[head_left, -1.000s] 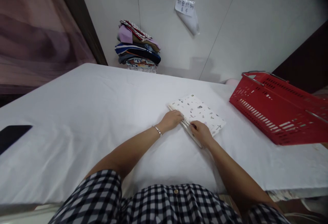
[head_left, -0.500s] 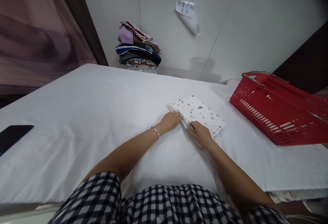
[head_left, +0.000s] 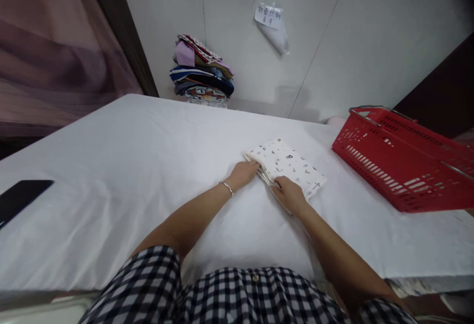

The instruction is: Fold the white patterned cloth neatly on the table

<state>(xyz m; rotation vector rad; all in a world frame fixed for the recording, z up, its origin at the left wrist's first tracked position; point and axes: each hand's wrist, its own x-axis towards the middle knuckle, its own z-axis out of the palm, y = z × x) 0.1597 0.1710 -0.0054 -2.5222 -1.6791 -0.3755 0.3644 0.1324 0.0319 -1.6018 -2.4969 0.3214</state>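
Note:
A folded white cloth (head_left: 294,163) with small dark prints lies tilted on the white-covered table. Its layered edge faces me. My left hand (head_left: 245,172), with a bracelet at the wrist, is closed at the left part of that edge, fingertips tucked between the layers. My right hand (head_left: 291,193) grips the same edge nearer to me, thumb and fingers pinching the layers. Parts of the fingers of both hands are hidden by the cloth.
A red basket (head_left: 403,161) with metal handles stands on the right. Folded clothes (head_left: 203,74) are piled beyond the table's far edge (head_left: 177,101). A black flat object (head_left: 24,195) lies at the left. A paper note (head_left: 268,15) hangs on the wall.
My left hand has shifted slightly left and its fingertips have slipped in under the upper layers, which now bulge a little. My right hand has barely moved.

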